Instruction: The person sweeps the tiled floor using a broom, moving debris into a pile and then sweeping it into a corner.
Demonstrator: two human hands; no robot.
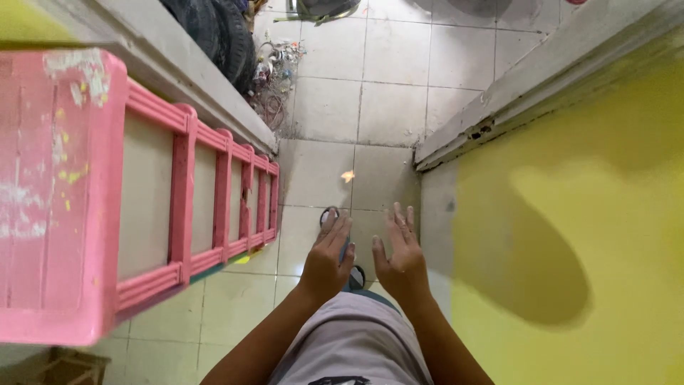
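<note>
Hands first: the left hand (327, 258) and the right hand (400, 255) are both stretched forward side by side, palms down, fingers spread and straight. Each grip is released and neither holds anything. The 2 hands hover close together but do not touch, above the tiled floor (392, 93).

Just below the left fingertips lies a dark sandal (329, 214) on the tiles, partly hidden by the hand; whether a foot is in it cannot be told. Ahead of the hands a small orange scrap (348, 175) rests on a tile.

Nearest thing to the left hand is a pink plastic stool (178, 214), seen from above, its slatted side facing the hands and its top flecked with white and yellow paint. It stands near the left hand, not touching it.

To the right rises a yellow wall (591, 235) carrying a dark shadow, with a grey door frame (513, 93) along its edge. Farther off, stacked black tyres (221, 36) and a tangle of wires (274, 78) lie against the left wall. A grey shirt (356, 335) shows at the bottom.
</note>
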